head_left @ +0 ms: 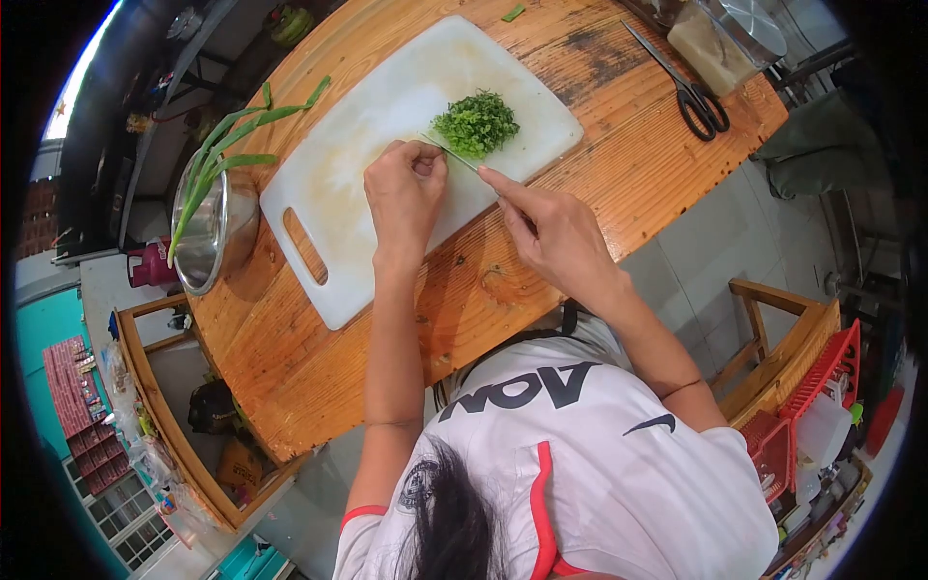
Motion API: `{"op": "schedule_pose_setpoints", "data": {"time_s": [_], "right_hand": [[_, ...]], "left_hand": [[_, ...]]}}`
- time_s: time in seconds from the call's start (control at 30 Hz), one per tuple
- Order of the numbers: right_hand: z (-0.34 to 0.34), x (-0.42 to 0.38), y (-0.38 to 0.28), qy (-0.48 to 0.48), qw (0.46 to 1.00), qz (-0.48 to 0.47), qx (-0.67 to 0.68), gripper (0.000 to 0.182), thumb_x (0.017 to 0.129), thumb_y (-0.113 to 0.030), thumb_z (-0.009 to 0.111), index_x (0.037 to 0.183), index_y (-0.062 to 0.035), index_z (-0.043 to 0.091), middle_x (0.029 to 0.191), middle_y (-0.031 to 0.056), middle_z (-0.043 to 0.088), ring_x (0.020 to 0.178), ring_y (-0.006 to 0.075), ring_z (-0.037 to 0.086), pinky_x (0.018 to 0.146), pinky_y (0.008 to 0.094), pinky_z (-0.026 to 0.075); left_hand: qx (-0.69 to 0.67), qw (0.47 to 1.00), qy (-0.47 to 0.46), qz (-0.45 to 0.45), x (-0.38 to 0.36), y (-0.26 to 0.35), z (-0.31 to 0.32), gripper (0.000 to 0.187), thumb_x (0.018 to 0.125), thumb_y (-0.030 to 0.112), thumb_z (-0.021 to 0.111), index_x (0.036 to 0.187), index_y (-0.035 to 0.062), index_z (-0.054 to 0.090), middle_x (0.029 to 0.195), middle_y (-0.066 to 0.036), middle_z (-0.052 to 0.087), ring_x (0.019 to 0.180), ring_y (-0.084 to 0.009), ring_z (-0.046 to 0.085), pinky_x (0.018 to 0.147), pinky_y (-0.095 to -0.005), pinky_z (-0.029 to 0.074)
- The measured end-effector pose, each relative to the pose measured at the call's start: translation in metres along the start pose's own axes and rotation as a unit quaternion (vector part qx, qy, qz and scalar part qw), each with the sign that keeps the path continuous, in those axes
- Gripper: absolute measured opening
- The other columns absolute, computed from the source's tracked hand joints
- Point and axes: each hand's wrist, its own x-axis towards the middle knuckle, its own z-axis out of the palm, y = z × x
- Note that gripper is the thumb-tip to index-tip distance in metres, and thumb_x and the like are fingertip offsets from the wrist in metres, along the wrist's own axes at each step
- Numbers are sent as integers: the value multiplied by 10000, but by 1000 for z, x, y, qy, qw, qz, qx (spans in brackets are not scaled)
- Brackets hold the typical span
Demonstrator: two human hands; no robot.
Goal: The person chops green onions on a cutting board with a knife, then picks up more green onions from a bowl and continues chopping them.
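Observation:
A white cutting board [358, 164] with a handle slot lies on the wooden table. On it sits a small heap of finely chopped green onion [477, 124]. My right hand [556, 232] is closed round a knife, its handle hidden in the palm and its index finger stretched along the top. The narrow knife blade [452, 155] shows between my two hands, at the near side of the heap. My left hand [406, 188] rests on the board with curled fingers, by the blade's tip; what it pinches, if anything, is hidden.
A steel bowl [217, 227] with long green onion stalks [217, 155] across it stands at the left. Black-handled scissors [698, 104] lie at the right of the wooden table [638, 184], near a container [710, 48]. A green scrap [513, 13] lies beyond the board.

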Motion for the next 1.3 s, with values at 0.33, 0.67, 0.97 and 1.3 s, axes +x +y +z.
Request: {"op": "schedule_pose_setpoints", "data": {"time_s": [0.33,0.67,0.97,1.3], "right_hand": [[7,8,4,-3,999,-26,-40,434,935,-97,628,1369,-110,616,708,192,644,669,367,660,620,481,531],[3,3,12,13,1000,-14,-4,417,937,-78,622,1353,-110,628,733,205,645,661,378,649,607,481,516],[0,0,4,5,1000,-6,-1,419,942,-76,616,1360,-103,618,739,211,645,674,386,648,628,487,518],[30,17,10,27,998,-34,-39,437,928,-79,628,1365,-100,617,720,203,645,647,385,651,610,486,530]], "left_hand": [[-12,1000,-5,-9,1,0,-2,68,805,51,745,846,0,764,815,-127,720,679,-229,701,712,-352,545],[-3,999,-2,-35,-1,0,-1,79,806,73,765,846,6,771,786,-126,709,686,-237,703,713,-359,545],[-12,999,3,-31,-1,1,0,86,807,73,754,851,2,773,791,-136,714,674,-238,699,712,-358,547],[-11,1000,-2,-29,0,1,-2,84,808,61,752,852,-10,767,805,-132,723,677,-230,709,705,-344,552]]}}
